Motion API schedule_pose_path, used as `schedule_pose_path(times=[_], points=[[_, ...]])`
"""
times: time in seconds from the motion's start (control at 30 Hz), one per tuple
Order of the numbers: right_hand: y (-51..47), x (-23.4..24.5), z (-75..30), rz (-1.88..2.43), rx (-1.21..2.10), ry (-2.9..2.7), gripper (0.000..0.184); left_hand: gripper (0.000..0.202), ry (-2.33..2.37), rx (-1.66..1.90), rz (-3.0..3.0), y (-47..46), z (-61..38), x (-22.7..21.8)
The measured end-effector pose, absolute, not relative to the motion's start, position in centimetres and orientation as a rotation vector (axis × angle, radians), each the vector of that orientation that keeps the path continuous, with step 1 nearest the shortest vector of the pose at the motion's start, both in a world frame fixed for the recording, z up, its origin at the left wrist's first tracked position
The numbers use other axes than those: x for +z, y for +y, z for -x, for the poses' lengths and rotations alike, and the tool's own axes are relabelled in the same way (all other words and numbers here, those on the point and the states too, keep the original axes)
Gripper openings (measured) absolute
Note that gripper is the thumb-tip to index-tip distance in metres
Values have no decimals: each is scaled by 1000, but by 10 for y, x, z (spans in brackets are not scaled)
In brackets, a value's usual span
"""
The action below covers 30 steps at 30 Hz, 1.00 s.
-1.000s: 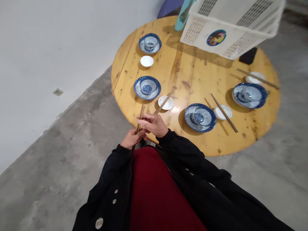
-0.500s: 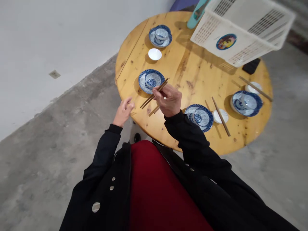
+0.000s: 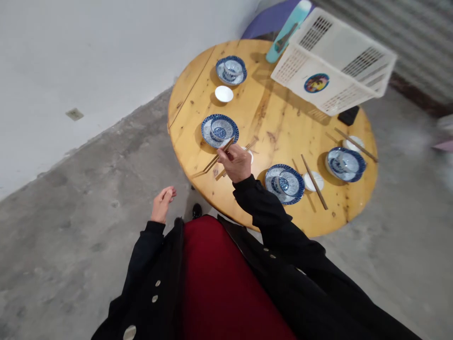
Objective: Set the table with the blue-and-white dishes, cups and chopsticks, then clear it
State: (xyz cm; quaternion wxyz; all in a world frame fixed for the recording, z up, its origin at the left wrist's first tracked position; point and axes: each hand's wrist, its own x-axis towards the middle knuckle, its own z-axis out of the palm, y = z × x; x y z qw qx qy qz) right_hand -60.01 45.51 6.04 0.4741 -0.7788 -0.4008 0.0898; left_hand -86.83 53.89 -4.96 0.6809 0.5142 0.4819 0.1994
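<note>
My right hand (image 3: 236, 163) pinches a pair of wooden chopsticks (image 3: 212, 163) just above the table, their free ends pointing to the lower left. Partly hidden beneath that hand is a small white dish (image 3: 250, 155), with another wooden chopstick or pair by it. A blue-patterned plate (image 3: 206, 128) with a small glass bowl (image 3: 222, 128) in it sits just beyond my fingers. Off the table's near left edge hangs my left hand (image 3: 164, 203), fingers loosely bent, nothing in it.
The oval wooden table (image 3: 262, 123) also bears a plate with a bowl (image 3: 231, 71), a white dish (image 3: 224, 94), two right-hand settings with chopsticks (image 3: 314, 182), a white plastic basket (image 3: 332, 71), a turquoise container (image 3: 286, 33) and a black phone-like object (image 3: 348, 115). A wall stands left.
My left hand has drawn back from the table edge, toward my body. The right hand has lowered the chopsticks slightly nearer the tabletop, still gripping them. The view has shifted.
</note>
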Motion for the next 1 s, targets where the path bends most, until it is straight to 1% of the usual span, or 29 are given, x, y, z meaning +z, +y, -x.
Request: schedule_pose_path(times=[0.2,0.4,0.5,0.6,0.7,0.77,0.87,1.0], points=[[460,54,597,1878,269,-847,21,79,1217,421,-1056,535,913,-67],[465,66,606,1843,266,-756,28,80,1259,444,-1062,540,947,-71],[469,78,623,1721,433,-671,36,76,1239,473,-1159,546,958,-57],[477,85,644,1559,700,-599,42,64,1148,536,-1337,552,962,-28],[489,85,660,1440,860,-561,43,50,1013,584,-1543,556,955,5],[498,82,666,1394,916,-537,43,46,932,562,-1632,559,946,21],[514,77,669,1363,955,-489,43,45,836,457,-1602,564,931,31],[541,64,660,1348,969,-422,44,46,799,313,-1456,584,910,26]])
